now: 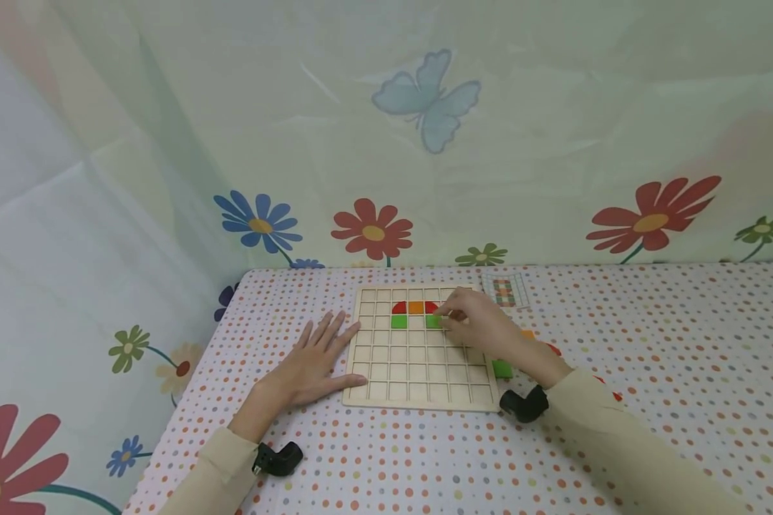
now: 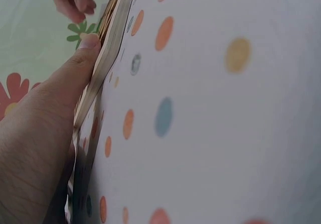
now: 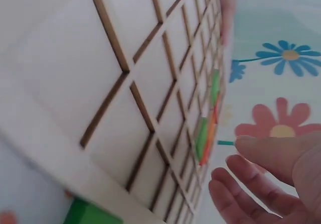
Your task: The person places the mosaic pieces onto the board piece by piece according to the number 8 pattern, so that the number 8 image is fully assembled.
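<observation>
A pale wooden grid board (image 1: 419,406) lies flat on the table. My left hand (image 1: 315,359) rests at its left side with straight, spread fingers; in the left wrist view the thumb (image 2: 75,68) lies against the board's edge. Near the board's top, an orange square (image 1: 416,307) sits between two rounded red pieces (image 1: 399,308), with green squares (image 1: 399,322) below the red ones. My right hand (image 1: 479,323) hovers by the right-hand red and green pieces. Its fingers are loosely bent in the right wrist view, and no piece shows between them.
A small card with a coloured grid pattern (image 1: 505,290) lies past the board's upper right corner. Loose pieces lie right of the board: green (image 1: 502,369), orange (image 1: 527,334) and red (image 1: 617,395), partly hidden by the right arm. A flowered cloth (image 1: 522,157) hangs behind the dotted table.
</observation>
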### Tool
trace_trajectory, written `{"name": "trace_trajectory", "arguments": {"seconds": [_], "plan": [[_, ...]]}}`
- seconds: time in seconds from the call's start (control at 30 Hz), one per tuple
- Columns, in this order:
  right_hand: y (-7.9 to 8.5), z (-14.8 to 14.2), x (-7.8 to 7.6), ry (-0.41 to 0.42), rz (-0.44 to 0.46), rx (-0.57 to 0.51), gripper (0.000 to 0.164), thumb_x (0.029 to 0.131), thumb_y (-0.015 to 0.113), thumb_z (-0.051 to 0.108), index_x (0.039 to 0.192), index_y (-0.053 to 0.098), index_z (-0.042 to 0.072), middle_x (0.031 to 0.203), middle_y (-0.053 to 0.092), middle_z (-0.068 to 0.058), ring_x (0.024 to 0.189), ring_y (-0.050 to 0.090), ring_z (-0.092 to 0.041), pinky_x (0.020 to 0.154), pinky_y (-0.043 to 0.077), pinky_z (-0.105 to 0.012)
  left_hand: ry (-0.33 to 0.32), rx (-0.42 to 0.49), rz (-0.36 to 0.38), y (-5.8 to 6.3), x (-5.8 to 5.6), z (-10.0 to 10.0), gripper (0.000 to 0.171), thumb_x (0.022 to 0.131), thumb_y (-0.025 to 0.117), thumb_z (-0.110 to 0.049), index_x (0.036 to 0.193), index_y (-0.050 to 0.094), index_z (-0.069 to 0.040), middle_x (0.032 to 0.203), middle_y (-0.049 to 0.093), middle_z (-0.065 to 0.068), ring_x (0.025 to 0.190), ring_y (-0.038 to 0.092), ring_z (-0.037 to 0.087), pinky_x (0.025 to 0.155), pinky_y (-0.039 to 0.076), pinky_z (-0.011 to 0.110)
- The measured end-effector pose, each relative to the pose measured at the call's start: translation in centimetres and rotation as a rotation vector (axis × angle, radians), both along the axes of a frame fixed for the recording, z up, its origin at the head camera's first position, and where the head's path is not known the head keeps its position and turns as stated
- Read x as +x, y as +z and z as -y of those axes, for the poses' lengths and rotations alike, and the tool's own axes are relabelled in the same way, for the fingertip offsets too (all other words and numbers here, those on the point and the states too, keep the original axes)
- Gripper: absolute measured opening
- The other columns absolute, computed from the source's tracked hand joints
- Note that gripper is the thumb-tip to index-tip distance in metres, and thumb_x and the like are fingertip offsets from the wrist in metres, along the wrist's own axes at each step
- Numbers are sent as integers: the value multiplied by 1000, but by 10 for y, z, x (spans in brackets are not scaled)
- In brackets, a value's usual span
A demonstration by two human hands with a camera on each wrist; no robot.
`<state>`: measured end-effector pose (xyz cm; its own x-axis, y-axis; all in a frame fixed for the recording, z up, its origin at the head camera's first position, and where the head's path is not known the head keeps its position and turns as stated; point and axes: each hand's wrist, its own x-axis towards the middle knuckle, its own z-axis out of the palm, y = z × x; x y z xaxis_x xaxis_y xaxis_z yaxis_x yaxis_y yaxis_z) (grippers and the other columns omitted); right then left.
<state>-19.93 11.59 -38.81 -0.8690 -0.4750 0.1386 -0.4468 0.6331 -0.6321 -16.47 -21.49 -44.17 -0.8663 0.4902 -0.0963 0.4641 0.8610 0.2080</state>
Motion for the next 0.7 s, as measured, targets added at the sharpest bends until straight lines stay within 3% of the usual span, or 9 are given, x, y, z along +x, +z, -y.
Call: {"name": "trace_trajectory", "arguments": {"seconds": [0.17,0.37,0.5,0.7], "plan": [[15,-20,32,9,-41,49,11,96,74,2,105,81,4,100,67,-3,84,59,-17,67,51,-30,0,1,0,0,0,-1,96,97,52,-71,169,20,-18,176,7,14,161,1,37,128,5,61],[14,-51,60,31,-95,134,13,91,80,3,101,82,10,98,66,4,83,58,-11,64,51,-26,2,9,0,-1,0,0,95,97,53,-70,169,20,-17,176,7,14,161,1,37,128,4,61],[7,-76,69,8,-96,176,17,86,84,2,98,81,13,96,64,5,79,54,-10,62,50,-26,2,4,2,0,1,0,95,97,53,-70,169,19,-18,176,6,13,161,0,36,128,3,60],[-4,-101,69,-31,-117,204,24,80,88,0,99,82,13,101,68,3,87,62,-15,66,54,-29,3,-2,2,1,1,-1,95,97,54,-68,169,19,-17,176,6,14,161,0,36,129,3,60]]}}
